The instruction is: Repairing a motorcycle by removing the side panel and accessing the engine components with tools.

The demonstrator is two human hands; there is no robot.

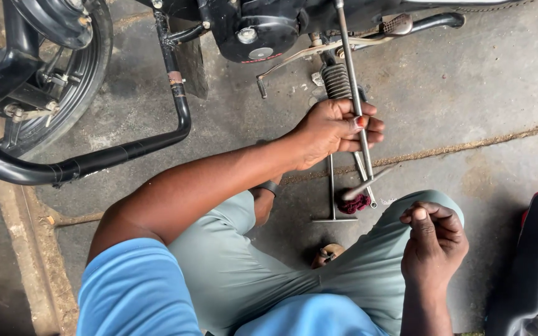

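Right hand (434,239): nearest the lens, over the right knee, loosely curled, fingertips pinched together; cannot tell whether anything small sits between them.
Left hand (337,130): arm stretched forward, fingers wrapped tight around a long metal rod (351,74), gripping it about mid-length.
Rod: slanted, upper end up by the motorcycle engine (256,28), lower end down near the floor (481,93) beside a dark red rag (354,203).
Second tool: T-shaped metal bar (332,199) lying on the floor just beside the rag, below the left hand.
Spring (336,81): coiled, standing just behind the gripping hand, under the engine.
Front wheel (51,68): at the floor's far left corner, black crash guard (126,149) curving out from it.
Progress: rod in hand and not seated anywhere visible; tools out on the floor, so work judged mid-way, nothing visibly finished.
Black bag (533,267): at the right edge, well apart from both hands.
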